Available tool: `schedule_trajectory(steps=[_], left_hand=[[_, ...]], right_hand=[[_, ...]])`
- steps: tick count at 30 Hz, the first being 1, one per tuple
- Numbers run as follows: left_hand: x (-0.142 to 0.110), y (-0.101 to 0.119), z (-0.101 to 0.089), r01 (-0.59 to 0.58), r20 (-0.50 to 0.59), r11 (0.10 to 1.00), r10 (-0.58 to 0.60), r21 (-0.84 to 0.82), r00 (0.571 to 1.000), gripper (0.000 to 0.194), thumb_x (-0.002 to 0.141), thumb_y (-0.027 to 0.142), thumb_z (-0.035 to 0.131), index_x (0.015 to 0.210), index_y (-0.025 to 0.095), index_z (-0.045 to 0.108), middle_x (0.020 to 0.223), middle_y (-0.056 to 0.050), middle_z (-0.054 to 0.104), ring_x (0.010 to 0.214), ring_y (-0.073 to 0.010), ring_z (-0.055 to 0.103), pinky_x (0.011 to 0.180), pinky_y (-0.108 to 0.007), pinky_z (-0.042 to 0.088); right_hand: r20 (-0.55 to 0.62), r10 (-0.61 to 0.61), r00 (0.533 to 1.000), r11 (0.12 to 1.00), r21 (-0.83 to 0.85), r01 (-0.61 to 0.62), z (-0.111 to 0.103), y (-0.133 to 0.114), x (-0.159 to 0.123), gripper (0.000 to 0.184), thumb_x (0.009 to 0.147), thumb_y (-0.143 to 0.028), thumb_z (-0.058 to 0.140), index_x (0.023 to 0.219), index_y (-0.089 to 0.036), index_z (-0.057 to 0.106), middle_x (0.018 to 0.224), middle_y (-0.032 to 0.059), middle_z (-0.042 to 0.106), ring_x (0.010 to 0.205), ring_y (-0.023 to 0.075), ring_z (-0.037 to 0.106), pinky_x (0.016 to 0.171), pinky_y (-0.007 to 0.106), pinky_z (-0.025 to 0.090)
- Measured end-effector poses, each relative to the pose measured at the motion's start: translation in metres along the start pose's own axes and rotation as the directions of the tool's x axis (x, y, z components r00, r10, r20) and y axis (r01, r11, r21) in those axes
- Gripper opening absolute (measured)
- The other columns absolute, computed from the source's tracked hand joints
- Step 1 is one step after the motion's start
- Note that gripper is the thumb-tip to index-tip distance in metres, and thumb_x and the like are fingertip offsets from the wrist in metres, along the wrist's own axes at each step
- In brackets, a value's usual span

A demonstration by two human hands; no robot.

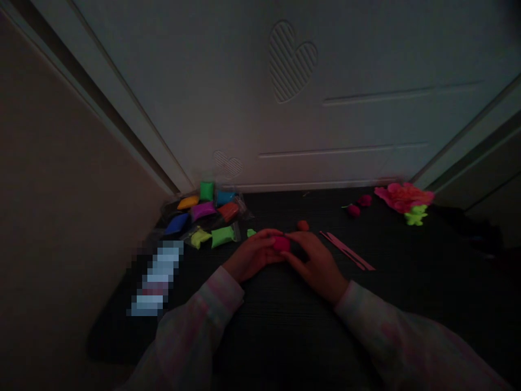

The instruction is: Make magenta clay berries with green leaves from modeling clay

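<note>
A lump of deep pink modelling clay (pixel 280 244) is held between both hands above the dark table. My left hand (pixel 255 256) curls round its left side, fingers closed against it. From the right, the thumb and fingers of my right hand (pixel 316 262) close on the same lump. Just beyond the hands lie a small orange clay piece (pixel 303 225) and a bit of green clay (pixel 251 232). Pink modelling tools (pixel 348 251) rest to the right of my right hand. Dim light blurs the finger details.
Several bags of coloured clay (pixel 203 210) lie at the back left. A pixelated bright panel (pixel 157 279) sits at the left. Two dark pink clay balls (pixel 354 210), a pink ruffled flower shape (pixel 405 196) and a yellow-green bear figure (pixel 415 215) stand back right, before a white panelled door (pixel 244 108).
</note>
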State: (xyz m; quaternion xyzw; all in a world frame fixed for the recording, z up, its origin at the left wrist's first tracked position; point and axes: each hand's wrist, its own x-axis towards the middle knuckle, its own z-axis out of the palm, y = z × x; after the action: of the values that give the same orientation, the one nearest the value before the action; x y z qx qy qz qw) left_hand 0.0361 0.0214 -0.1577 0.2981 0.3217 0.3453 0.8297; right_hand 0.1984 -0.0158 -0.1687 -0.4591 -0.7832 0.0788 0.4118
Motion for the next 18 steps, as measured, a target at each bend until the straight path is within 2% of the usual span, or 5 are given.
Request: schedule_trajectory(steps=[6,10,18], left_hand=[[-0.001,0.001,0.0,0.021,0.015,1.0,-0.021,0.015,1.0,0.026,0.068,0.012,0.058,0.094,0.015,0.054,0.082,-0.005,0.063,0.074,-0.0144,0.062,0.071,-0.028,0.048],[-0.001,-0.002,0.002,0.038,0.029,0.998,-0.04,0.04,0.999,0.027,0.067,0.017,0.062,0.093,0.015,0.054,0.084,-0.006,0.063,0.074,-0.0162,0.062,0.071,-0.032,0.049],[0.004,-0.01,0.004,-0.012,-0.054,0.995,0.018,0.098,0.998,0.024,0.062,0.018,0.069,0.082,0.012,0.056,0.072,-0.002,0.06,0.064,-0.0099,0.057,0.064,-0.024,0.047]], right_hand=[[0.014,-0.026,1.0,1.0,0.008,0.026,0.0,0.002,0.0,0.025,0.078,-0.026,0.054,0.1,-0.017,0.052,0.096,0.009,0.062,0.092,0.0209,0.058,0.079,0.039,0.049],[0.041,-0.03,0.999,1.0,0.008,0.03,0.0,0.002,0.0,0.02,0.078,-0.024,0.055,0.097,-0.017,0.054,0.093,0.0082,0.063,0.087,0.0202,0.058,0.077,0.038,0.049],[0.035,-0.017,0.999,1.0,0.012,0.017,0.003,-0.002,-0.001,0.019,0.079,-0.02,0.052,0.097,-0.017,0.054,0.091,0.0083,0.06,0.087,0.0198,0.056,0.076,0.036,0.05]])
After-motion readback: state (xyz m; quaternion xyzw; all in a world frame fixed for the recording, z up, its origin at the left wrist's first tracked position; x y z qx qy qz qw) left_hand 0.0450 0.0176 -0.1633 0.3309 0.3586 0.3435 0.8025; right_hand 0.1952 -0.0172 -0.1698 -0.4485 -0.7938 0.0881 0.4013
